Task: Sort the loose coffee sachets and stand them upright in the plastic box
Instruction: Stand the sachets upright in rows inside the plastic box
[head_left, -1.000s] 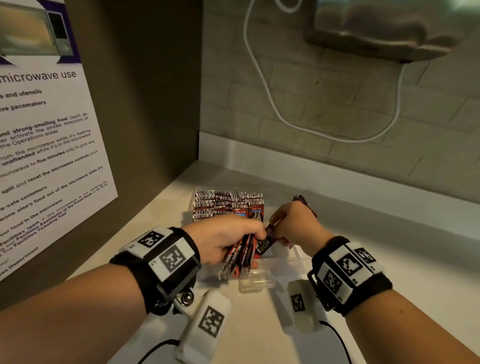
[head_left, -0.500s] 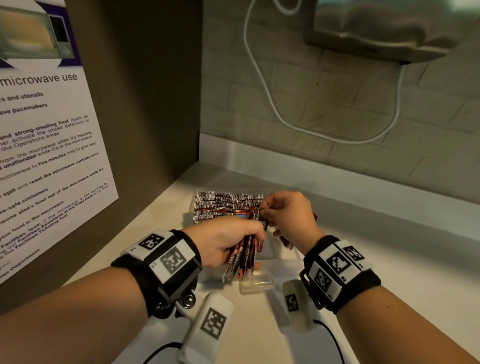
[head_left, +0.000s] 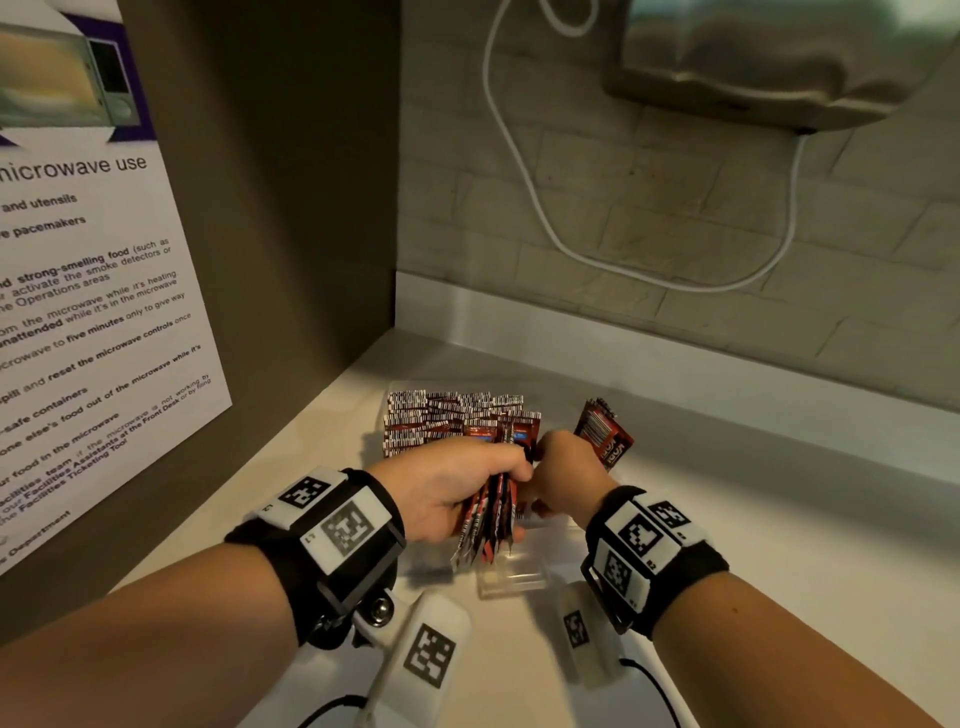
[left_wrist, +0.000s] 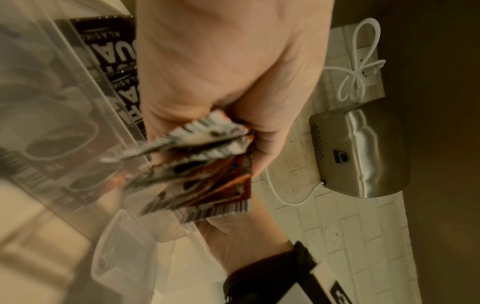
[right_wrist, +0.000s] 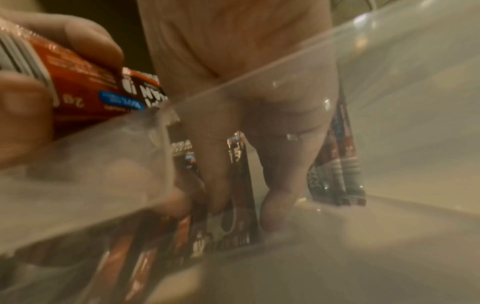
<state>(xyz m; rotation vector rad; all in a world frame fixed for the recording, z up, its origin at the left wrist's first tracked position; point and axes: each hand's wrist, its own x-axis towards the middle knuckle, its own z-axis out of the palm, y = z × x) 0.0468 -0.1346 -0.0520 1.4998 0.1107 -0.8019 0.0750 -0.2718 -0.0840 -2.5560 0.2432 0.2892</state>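
Note:
A clear plastic box (head_left: 511, 578) stands on the pale counter, and a row of upright red-and-black coffee sachets (head_left: 447, 415) fills its far left part. My left hand (head_left: 457, 483) grips a fanned bundle of sachets (head_left: 488, 514) over the box's near left corner; the left wrist view shows that bundle (left_wrist: 207, 168) close up. My right hand (head_left: 566, 467) reaches down inside the box. In the right wrist view its fingers (right_wrist: 213, 174) pinch a single sachet (right_wrist: 237, 174) standing near the floor of the box. More sachets (head_left: 602, 434) lean against the right side, just beyond that hand.
A brown wall with a microwave-use poster (head_left: 88, 312) closes the left side. On the tiled back wall hang a steel wall unit (head_left: 779, 62) and a looping white cable (head_left: 519, 171). The counter (head_left: 779, 519) stretches on to the right of the box.
My right hand took a sachet from the left hand's bundle, carried it back over the box and lowered it inside. The left hand has barely moved with its bundle.

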